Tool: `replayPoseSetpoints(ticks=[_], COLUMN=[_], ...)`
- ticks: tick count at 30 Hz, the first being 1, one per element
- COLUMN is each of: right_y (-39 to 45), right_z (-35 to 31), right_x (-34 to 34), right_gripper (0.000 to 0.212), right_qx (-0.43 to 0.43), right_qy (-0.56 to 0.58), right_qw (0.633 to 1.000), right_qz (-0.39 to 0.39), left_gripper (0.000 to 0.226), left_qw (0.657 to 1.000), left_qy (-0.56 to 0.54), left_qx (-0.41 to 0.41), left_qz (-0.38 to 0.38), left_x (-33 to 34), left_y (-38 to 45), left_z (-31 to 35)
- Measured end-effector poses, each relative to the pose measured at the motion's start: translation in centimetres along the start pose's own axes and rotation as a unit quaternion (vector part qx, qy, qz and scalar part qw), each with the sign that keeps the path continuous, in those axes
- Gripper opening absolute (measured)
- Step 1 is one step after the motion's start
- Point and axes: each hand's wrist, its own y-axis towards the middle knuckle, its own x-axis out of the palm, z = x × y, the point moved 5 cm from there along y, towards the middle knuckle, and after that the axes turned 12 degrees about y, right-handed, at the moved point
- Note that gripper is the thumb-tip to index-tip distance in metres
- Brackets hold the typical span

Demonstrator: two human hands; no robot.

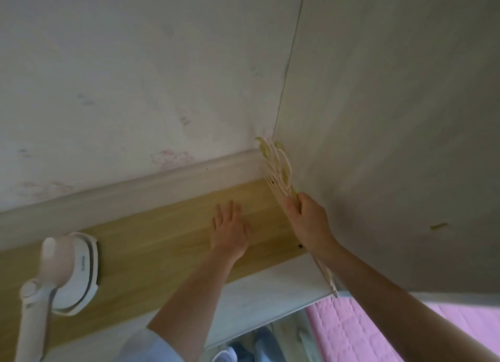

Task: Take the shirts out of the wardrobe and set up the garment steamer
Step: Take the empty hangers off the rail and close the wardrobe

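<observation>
The right hand (pixel 308 215) is clamped around a bundle of thin pale hangers (pixel 276 169), its fingers curled about their middle, and it presses the bundle into the corner where the wardrobe side panel (pixel 392 118) meets the wall (pixel 108 77), likely to keep the hangers together and out of the way. The left hand (pixel 230 226) lies flat with fingers spread on the wooden top (pixel 162 234) of the wardrobe, holding nothing (it seems to serve as a brace while the person reaches up). The garment steamer head (pixel 70 269) rests on the same wooden surface at the far left, well apart from both hands, on its white pole. Blue fabric (pixel 259 342), probably shirts, shows below the wardrobe edge, beside a pink quilted bed (pixel 365 332).
</observation>
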Motion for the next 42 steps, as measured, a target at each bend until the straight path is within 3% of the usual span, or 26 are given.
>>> replayPoseSetpoints(ticks=[6,13,24,29,42], right_y=[0.7,0.7,0.6,0.7,1.3], right_z=[1.3,2.3,5.1,6.1,8.4], right_x=[-0.1,0.4,5.0,7.4,8.3], right_gripper=[0.032,0.025,0.033,0.025,0.019], right_qx=[-0.054,-0.085,-0.005,-0.001,-0.024], right_qy=[-0.038,-0.092,-0.104,-0.098,-0.15], right_qw=[0.997,0.991,0.99,0.984,0.975], right_qz=[0.048,0.042,-0.098,-0.147,-0.163], left_gripper=[0.065,0.077,0.078,0.079,0.084], left_qw=[0.997,0.995,0.995,0.994,0.999], left_qy=[0.06,0.081,0.089,0.091,-0.004], left_qx=[0.048,0.051,0.036,0.031,0.029], left_qz=[-0.013,-0.036,-0.037,-0.053,-0.016], left_x=[1.7,3.4,3.6,3.4,2.9], left_y=[1.4,2.1,1.5,1.7,0.7], left_z=[0.8,1.3,-1.1,-2.2,-2.9])
